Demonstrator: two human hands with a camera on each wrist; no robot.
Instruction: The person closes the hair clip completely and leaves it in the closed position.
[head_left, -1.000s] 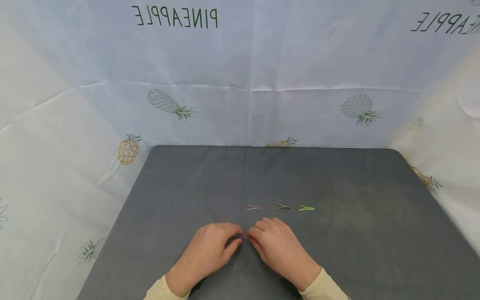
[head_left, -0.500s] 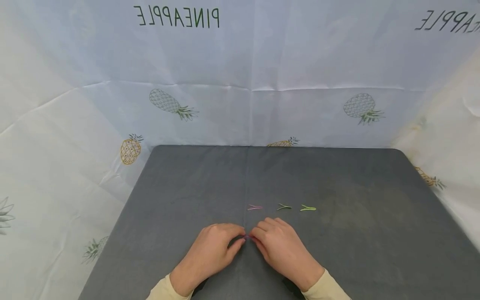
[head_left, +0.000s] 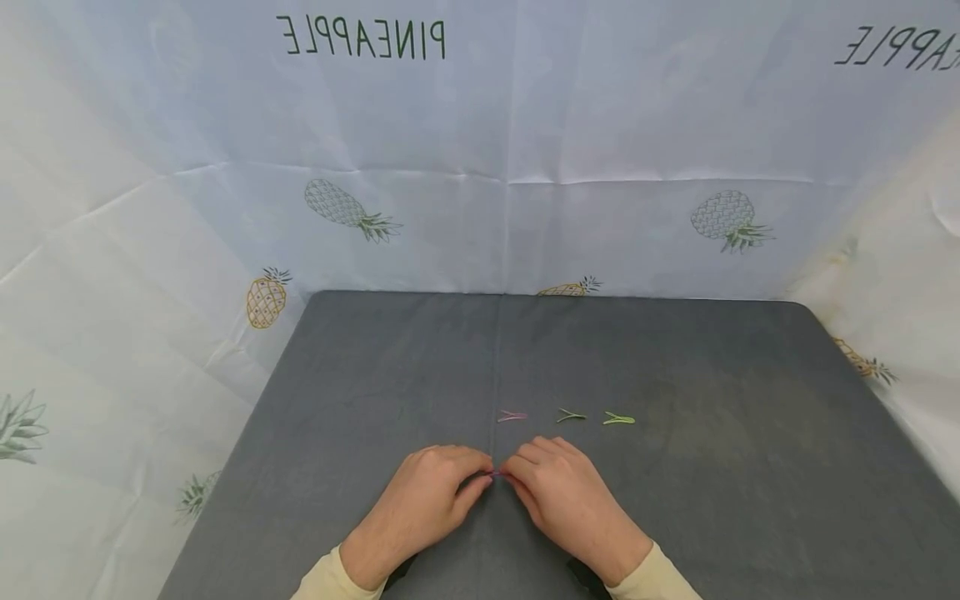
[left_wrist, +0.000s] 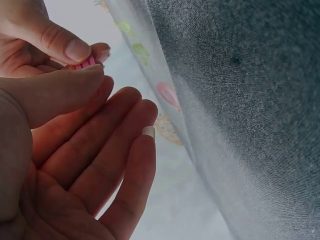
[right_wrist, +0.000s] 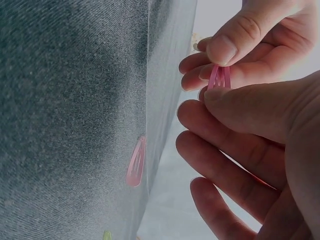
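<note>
One pale cloth (head_left: pixel 600 117): printed with pineapples and mirrored lettering, hanging behind the far edge of the table, toward 12 o'clock from where the person works.
Grey table (head_left: pixel 337 392): spread below the cloth, under both hands and all the loose clips.
Left hand (head_left: pixel 431 492): coming in from 8 o'clock out of a cream sleeve (head_left: pixel 333 575); thumb and fingertips pressed together on one end of the held clip, the other fingers loosely bent.
Right hand (head_left: pixel 558 492): coming in from 4 o'clock; it pinches the opposite end the same way, thumb against finger, with no wider spread.
Held pink clip (right_wrist: pixel 220 77): slung between the two sets of fingertips, neither hand nearer, its long axis running from 9 to 3 o'clock. From the right wrist it seems to flare slightly toward the right hand. Fingers cover both ends, so I can't tell whether it is snapped flat or sprung.
Loose pink clip (head_left: pixel 513 416): on the table, between 12 and 1 o'clock from the held one, the closest of three in a row.
Dark green clip (head_left: pixel 572 415): at 2 o'clock.
Lime clip (head_left: pixel 619 419): farthest along, between 2 and 3 o'clock, its forked end facing 9.
</note>
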